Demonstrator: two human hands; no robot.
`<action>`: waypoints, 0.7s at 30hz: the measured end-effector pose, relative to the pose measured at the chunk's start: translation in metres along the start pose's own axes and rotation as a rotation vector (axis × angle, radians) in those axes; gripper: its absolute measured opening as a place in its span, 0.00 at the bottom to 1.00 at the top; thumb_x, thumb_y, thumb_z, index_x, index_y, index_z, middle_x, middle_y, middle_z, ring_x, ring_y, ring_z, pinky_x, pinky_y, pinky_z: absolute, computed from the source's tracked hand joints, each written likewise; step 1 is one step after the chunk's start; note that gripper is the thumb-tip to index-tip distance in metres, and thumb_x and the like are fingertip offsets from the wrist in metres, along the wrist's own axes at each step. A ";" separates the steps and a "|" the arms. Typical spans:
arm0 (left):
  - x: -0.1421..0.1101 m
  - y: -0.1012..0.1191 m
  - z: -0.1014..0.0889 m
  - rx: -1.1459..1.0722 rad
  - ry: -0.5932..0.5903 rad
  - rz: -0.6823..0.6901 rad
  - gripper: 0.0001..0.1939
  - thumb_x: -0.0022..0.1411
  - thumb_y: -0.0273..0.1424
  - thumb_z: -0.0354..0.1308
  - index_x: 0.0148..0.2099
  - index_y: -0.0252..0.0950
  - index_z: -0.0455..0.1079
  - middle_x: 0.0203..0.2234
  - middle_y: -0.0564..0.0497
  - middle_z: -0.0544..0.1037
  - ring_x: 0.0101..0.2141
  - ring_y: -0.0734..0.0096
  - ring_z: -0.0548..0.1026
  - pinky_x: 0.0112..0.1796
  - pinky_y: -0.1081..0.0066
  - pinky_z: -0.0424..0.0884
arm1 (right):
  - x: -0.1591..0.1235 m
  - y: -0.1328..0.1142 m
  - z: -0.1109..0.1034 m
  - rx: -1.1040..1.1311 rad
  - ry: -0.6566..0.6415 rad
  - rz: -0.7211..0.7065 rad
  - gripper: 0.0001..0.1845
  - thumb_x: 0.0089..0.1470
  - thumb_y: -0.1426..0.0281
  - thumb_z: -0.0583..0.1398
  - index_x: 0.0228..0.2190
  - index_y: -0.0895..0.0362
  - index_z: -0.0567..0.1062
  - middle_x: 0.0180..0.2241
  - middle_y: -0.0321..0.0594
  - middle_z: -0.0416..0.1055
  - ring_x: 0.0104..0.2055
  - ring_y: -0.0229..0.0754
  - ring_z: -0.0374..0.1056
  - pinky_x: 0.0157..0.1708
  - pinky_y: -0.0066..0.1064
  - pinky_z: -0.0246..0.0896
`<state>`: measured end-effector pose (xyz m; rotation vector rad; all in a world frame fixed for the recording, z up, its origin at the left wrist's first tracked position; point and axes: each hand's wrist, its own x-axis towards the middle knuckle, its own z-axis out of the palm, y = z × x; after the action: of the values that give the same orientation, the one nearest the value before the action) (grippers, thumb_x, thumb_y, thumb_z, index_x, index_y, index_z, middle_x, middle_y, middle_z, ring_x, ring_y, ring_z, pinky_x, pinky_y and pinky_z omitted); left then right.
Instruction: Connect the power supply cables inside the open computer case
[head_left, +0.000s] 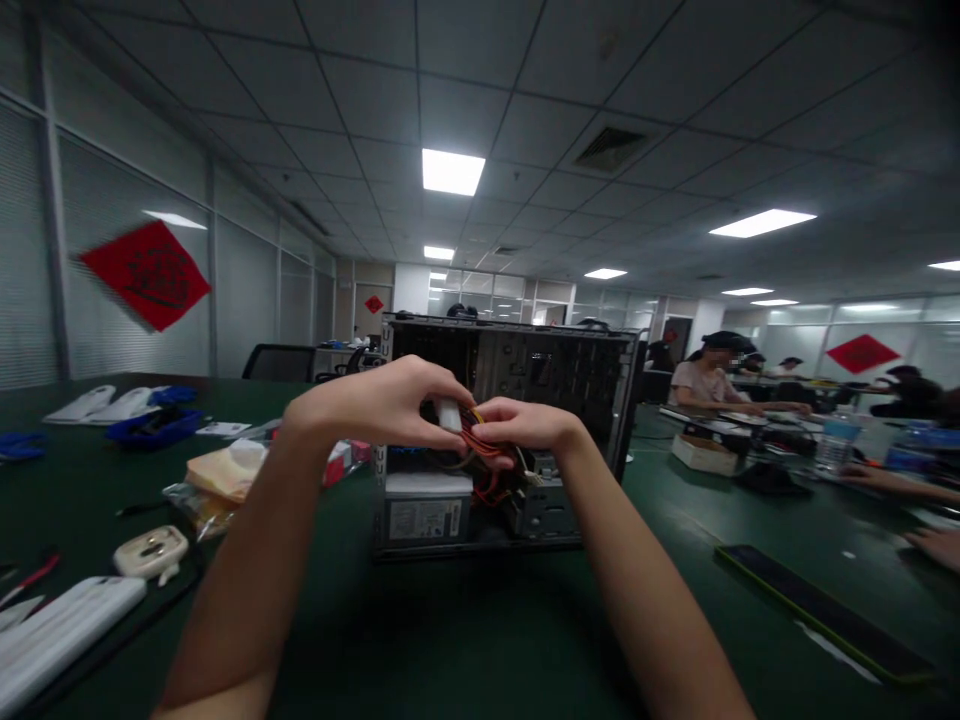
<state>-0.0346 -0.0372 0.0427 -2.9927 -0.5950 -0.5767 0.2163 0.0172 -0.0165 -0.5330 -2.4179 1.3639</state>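
An open computer case (517, 335) stands on the green table in front of me. At its lower left sits a silver power supply (424, 510) with a label. My left hand (405, 400) pinches a white cable connector (449, 415) in front of the case. Just right of it, my right hand (529, 425) is closed on the bundle of coloured power cables (474, 435) running from that connector. More red and black wires hang below, beside a metal drive cage (551, 508) at the lower right. The fingertips of both hands are partly hidden by the cables.
On the left lie a tissue pack (225, 470), a blue tray (154, 425), a small cream device (151, 552) and a white power strip (71, 635). A dark flat bar (821, 610) and an open box (705, 455) lie right. Another person (709, 385) sits beyond.
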 end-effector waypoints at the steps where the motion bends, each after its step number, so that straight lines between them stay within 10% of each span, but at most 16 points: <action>1: -0.005 0.003 -0.002 0.064 0.005 -0.061 0.23 0.66 0.43 0.67 0.58 0.37 0.79 0.49 0.44 0.84 0.48 0.62 0.81 0.45 0.71 0.73 | 0.001 -0.004 0.002 -0.009 0.055 0.006 0.28 0.59 0.46 0.67 0.38 0.59 0.73 0.20 0.27 0.64 0.20 0.31 0.57 0.20 0.24 0.53; 10: -0.042 0.017 -0.024 0.202 0.121 -0.337 0.28 0.67 0.49 0.59 0.61 0.39 0.77 0.49 0.44 0.85 0.43 0.58 0.82 0.40 0.69 0.74 | 0.042 -0.009 0.021 -0.836 0.735 0.294 0.15 0.63 0.64 0.62 0.31 0.63 0.80 0.27 0.39 0.74 0.28 0.37 0.63 0.27 0.29 0.49; 21: -0.056 -0.006 -0.034 0.244 0.036 -0.508 0.26 0.67 0.48 0.56 0.57 0.38 0.80 0.45 0.45 0.86 0.39 0.61 0.81 0.35 0.73 0.70 | 0.065 0.003 0.031 -1.168 0.812 0.456 0.19 0.64 0.65 0.58 0.43 0.64 0.84 0.44 0.62 0.82 0.42 0.55 0.79 0.36 0.35 0.66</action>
<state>-0.0966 -0.0557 0.0542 -2.5918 -1.3306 -0.5253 0.1457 0.0259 -0.0289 -1.5714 -2.1372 -0.3728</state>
